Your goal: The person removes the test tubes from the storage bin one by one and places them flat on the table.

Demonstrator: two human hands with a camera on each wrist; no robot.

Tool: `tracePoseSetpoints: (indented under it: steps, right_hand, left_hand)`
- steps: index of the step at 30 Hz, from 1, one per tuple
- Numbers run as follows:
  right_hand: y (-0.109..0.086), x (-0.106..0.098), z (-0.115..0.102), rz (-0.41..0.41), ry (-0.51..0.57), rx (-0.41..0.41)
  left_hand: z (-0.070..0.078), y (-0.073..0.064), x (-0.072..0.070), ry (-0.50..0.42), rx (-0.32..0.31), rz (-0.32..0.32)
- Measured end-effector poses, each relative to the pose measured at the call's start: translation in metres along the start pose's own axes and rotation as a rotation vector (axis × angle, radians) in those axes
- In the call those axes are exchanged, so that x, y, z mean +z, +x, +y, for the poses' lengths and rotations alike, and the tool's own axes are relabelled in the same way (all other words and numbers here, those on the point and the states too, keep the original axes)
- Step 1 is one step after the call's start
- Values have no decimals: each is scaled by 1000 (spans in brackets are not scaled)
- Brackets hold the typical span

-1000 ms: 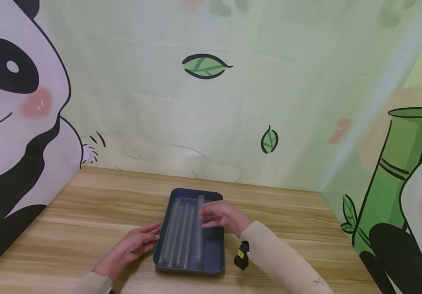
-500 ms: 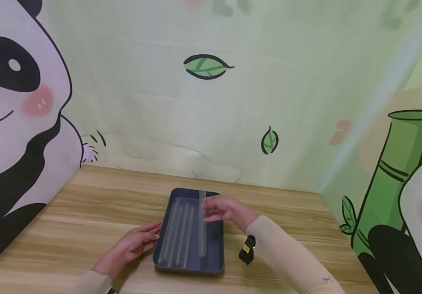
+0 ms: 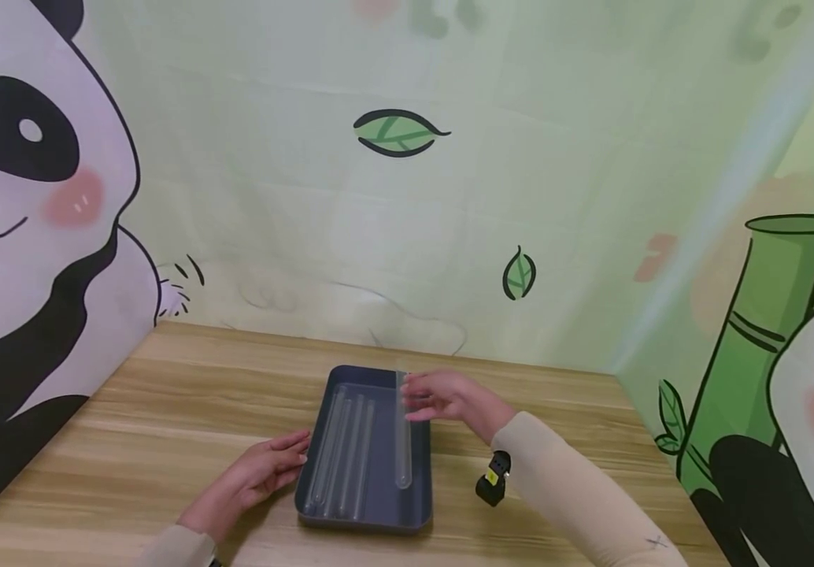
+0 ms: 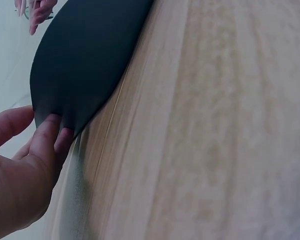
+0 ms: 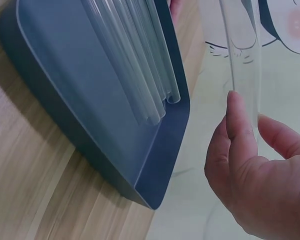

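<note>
My right hand (image 3: 442, 396) pinches a clear glass test tube (image 3: 403, 453) near its upper end, between thumb and fingers. In the head view the tube slants over the right half of a dark blue tray (image 3: 417, 508), rounded end toward me. The right wrist view shows this tube (image 5: 244, 60) raised above the tray. Several more test tubes (image 5: 135, 65) lie side by side along the tray's left half. Beside the tray's left wall rests my left hand (image 3: 265, 470), its fingers (image 4: 46, 132) extended against the outside of the wall.
The tray stands on a wood-grain table (image 3: 201, 394). Behind it rises a green printed backdrop (image 3: 294, 197) with leaves, pandas and bamboo. A small black device with a yellow label (image 3: 492, 479) hangs at my right wrist.
My right hand has lifted the test tube off the tray's floor, moving it right and slightly away from me, apart from the other tubes. The left hand and tray stay in place.
</note>
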State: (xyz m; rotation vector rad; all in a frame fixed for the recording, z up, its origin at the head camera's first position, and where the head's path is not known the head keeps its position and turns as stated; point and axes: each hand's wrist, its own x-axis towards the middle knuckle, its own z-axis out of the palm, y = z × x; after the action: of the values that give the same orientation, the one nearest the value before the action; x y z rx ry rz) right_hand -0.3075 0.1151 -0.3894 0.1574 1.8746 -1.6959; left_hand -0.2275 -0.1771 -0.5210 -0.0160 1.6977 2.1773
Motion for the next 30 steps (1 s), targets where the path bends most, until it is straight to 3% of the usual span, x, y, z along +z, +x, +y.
tracePoseSetpoints:
  steps: [19,25,30]
  right_hand:
    - [-8,-18,-7,-11,56,-14]
    - [-13,-30,-8,-44,98,-42]
    - [-20,-44,-10,-26,102,-50]
  left_hand:
    - [0,1,-2,23,5,-18]
    - [0,0,-1,32,5,-25]
    - [1,0,0,33,4,-22]
